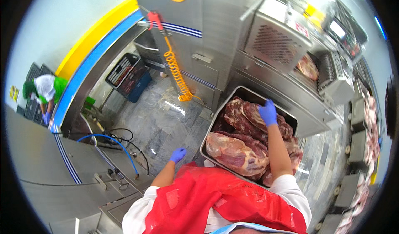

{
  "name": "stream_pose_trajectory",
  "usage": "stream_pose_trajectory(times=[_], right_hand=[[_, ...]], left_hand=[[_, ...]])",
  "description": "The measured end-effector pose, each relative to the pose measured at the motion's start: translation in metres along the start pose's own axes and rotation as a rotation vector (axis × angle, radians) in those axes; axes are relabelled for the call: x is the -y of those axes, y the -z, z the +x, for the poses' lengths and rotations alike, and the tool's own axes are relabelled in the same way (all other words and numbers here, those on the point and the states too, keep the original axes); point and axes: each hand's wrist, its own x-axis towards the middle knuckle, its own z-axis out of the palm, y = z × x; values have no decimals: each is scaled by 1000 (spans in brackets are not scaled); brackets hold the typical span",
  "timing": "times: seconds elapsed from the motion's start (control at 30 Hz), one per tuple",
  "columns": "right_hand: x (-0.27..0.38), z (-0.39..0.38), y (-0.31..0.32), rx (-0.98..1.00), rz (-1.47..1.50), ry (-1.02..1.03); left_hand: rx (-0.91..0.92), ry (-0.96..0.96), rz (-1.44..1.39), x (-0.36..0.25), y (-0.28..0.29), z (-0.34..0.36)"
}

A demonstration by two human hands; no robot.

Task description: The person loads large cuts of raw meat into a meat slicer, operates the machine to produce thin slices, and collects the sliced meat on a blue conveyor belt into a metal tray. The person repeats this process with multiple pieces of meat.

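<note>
Right of centre in the frame, the blue-gloved right hand (268, 112) touches a dark red cut of meat (251, 112) lying with others in a metal tub (203, 147) — whether the fingers grip it, I cannot tell. The blue-gloved left hand (178, 155) hangs beside the tub, above the tiled floor (164, 124), how far its fingers curl being unclear — while an orange coiled hose (172, 68) hangs at upper centre.

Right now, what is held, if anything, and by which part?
The purple-gloved left hand shows nothing held. The purple-gloved right hand lies over a dark-red slab of raw meat in the rectangular metal bin; whether it grips cannot be told.
</note>
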Motion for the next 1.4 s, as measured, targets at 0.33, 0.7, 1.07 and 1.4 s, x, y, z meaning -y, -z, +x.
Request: stream_pose_trajectory(times=[0.33, 0.7, 1.07, 1.4], right_hand=[[449, 128, 111, -408, 662, 728], [591, 251, 231, -311, -730, 621], [508, 75, -43, 47, 341, 653], [158, -358, -133, 712, -86, -394]], left_hand=[[119, 339, 223, 218, 76, -71], [-172, 175, -744, 188, 224, 53], [-77, -208, 773, 279, 258, 45], [455, -102, 691, 265, 241, 76]])
